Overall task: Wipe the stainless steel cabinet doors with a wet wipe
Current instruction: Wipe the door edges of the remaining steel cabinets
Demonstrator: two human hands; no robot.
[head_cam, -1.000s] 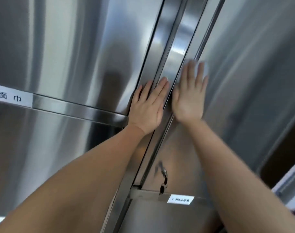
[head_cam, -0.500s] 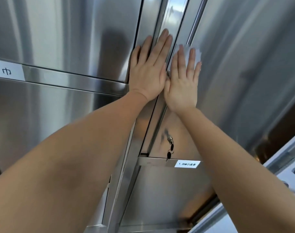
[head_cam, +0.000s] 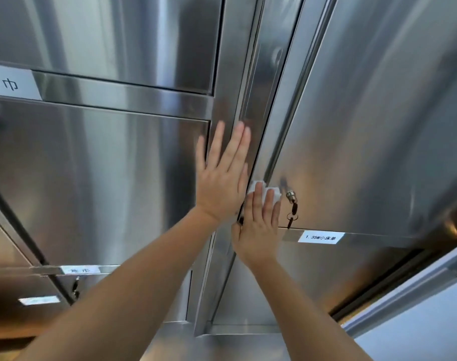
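A bank of stainless steel cabinet doors is seen from below and close up, filling the view. The left hand (head_cam: 223,178) is laid flat against the vertical steel frame post (head_cam: 248,95) between the door columns, its fingers straight and spread, pointing toward 12 o'clock; nothing is held in it. The right hand (head_cam: 258,227) is placed just at 5 o'clock of the left hand, its thumb side nearly touching the left wrist, with fingers extended and pressed flat. A white wet wipe (head_cam: 270,192) is pinned beneath the right fingertips against the right-hand door (head_cam: 365,139), near that door's lower left corner; only its upper edge shows past the fingers. Just at 3 o'clock of the wipe, a round lock cylinder (head_cam: 290,195) is set in the same door, with a key (head_cam: 292,214) and ring hanging from it. At 4 o'clock of the key, a white printed label (head_cam: 320,237) is fixed to the horizontal rail below the door. On the left column, a larger white label (head_cam: 12,83) with two characters is fixed at 10 o'clock on a crossbar, partly cut by the edge. A smaller label (head_cam: 80,270) is seen at 8 o'clock on a lower rail, with a second dangling key (head_cam: 75,285) just beneath it; its print is too blurred to read. A pale panel edge (head_cam: 417,321) is visible at 4 o'clock.
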